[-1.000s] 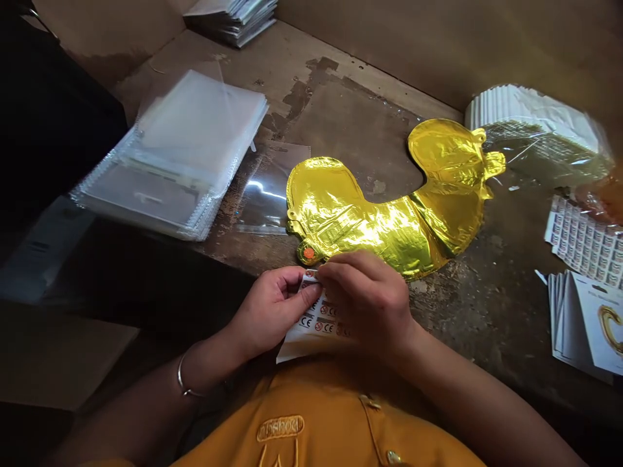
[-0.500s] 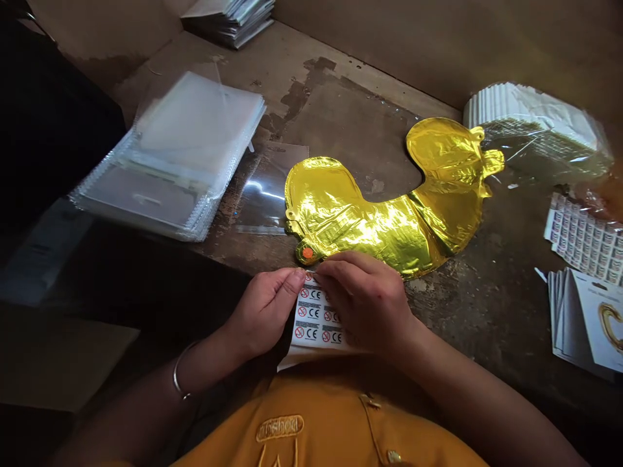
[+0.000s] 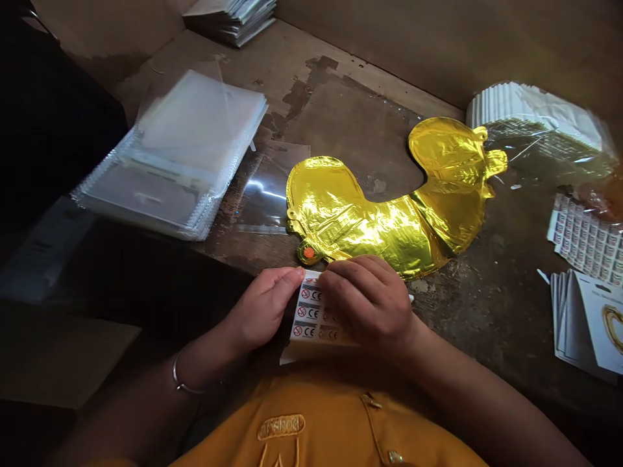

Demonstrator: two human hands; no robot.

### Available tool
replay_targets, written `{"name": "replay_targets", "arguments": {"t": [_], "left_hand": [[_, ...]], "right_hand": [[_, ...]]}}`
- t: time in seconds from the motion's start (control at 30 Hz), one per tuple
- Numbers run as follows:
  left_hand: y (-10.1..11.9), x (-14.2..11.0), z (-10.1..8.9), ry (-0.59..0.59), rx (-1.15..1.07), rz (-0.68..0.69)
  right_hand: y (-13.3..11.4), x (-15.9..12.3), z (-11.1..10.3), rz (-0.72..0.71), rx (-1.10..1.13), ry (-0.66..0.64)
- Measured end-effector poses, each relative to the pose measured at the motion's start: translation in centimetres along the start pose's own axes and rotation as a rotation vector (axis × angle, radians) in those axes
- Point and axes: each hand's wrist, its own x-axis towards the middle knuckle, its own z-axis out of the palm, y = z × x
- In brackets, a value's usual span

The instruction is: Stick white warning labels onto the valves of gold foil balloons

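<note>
Between my hands, close to my body, is a white sticker sheet (image 3: 305,313) printed with rows of CE marks and red crossed-out circles. My left hand (image 3: 267,305) pinches its upper left corner between thumb and fingers. Curled over its upper right part is my right hand (image 3: 372,298), closed, with the fingertips pinched at the top row. Its fingers hide much of the sheet's right side, and whether a single sticker is between them cannot be seen. Just beyond my hands lies a flat gold foil balloon (image 3: 379,230), curved, with a small orange dot (image 3: 309,252) at its near left end.
Clear plastic sleeves (image 3: 189,136) are stacked at the left, beside a single clear sleeve (image 3: 263,194) on the dark table (image 3: 360,136). At the right are a plastic-wrapped white stack (image 3: 540,123), a label sheet (image 3: 586,233) and folded cards (image 3: 584,318). More packets (image 3: 236,19) lie at the back.
My right hand's fingertips have shifted slightly to the right along the top of the sticker sheet. My left hand keeps its pinch on the corner. The balloon lies as before.
</note>
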Motion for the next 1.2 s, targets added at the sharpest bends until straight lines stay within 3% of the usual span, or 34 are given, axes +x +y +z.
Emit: {"name": "replay_targets", "arguments": {"t": [0.13,0.23,0.33,0.43,0.53,0.6,0.7,0.77,0.87,1.2], "left_hand": [[-0.2,-0.1,0.3,0.034,-0.129,-0.008],[-0.1,-0.4,0.5,-0.047,-0.123,0.012],[0.0,-0.5,0.5,-0.069,-0.082,0.0],[0.1,-0.5,0.2,-0.04,0.028,0.006],[0.7,-0.9,-0.3,-0.052,0.297,0.156],[1.3,-1.0,-0.7,-0.045,0.594,0.372],[1.8,-0.4,-1.6,-0.003,1.084,0.806],[1.7,0.4,-2.3,0.015,1.336,0.982],[1.2,1.4,-3.1,-0.013,1.489,1.009],[0.4,1.7,-3.4,0.002,1.506,1.042]], "right_hand": [[-0.5,0.0,0.5,0.217,0.188,0.016],[-1.0,0.1,1.0,0.389,0.295,0.026],[-1.3,0.2,0.9,0.463,0.335,0.038],[-0.5,0.5,0.0,0.652,0.444,0.067],[1.4,0.9,-1.0,0.86,0.464,0.19],[2.6,1.3,-1.1,0.875,0.38,0.198],[3.5,1.6,-0.3,0.813,0.297,0.013],[3.7,1.8,0.6,0.83,0.284,-0.068],[3.8,2.0,1.6,0.868,0.296,-0.105],[4.2,2.9,2.2,0.811,0.302,-0.173]]}}
